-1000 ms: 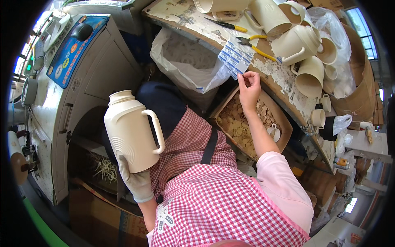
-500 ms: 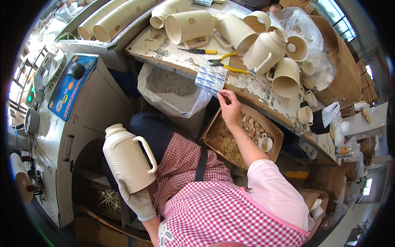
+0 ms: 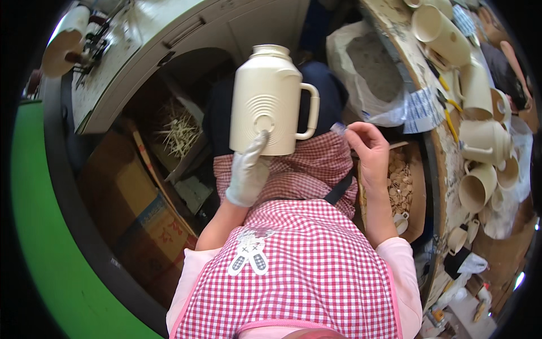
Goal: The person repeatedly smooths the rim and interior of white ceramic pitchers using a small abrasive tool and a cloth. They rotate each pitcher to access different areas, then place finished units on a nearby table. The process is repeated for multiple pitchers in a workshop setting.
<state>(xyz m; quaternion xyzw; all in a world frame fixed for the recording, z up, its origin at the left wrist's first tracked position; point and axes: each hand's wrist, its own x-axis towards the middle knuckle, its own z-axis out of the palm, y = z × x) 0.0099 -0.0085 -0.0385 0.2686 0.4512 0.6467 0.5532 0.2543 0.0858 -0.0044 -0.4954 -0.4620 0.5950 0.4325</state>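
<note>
A cream plastic jug body (image 3: 270,99), with a side handle and concentric rings on its wall, stands upright above my lap. My gloved left hand (image 3: 248,175) is closed on its lower part, thumb on the front below the rings. Right of the jug's handle, my bare right hand (image 3: 370,150) pinches a small blue-and-white sticker (image 3: 339,128). The sticker is not touching the jug. A sheet of similar blue-and-white stickers (image 3: 423,110) hangs over the edge of the bench.
The worn workbench (image 3: 389,14) at right holds several cream jugs (image 3: 477,186) and yellow-handled pliers (image 3: 451,123). Below it are a white plastic bag (image 3: 389,117) and a carton (image 3: 416,195) of small discs. A white cabinet (image 3: 214,34) stands at far left, a green surface (image 3: 56,237) nearer.
My right hand has come away from the sticker sheet with a small sticker, toward the jug. My left hand has raised and turned the jug, rings facing me. The view has swung left.
</note>
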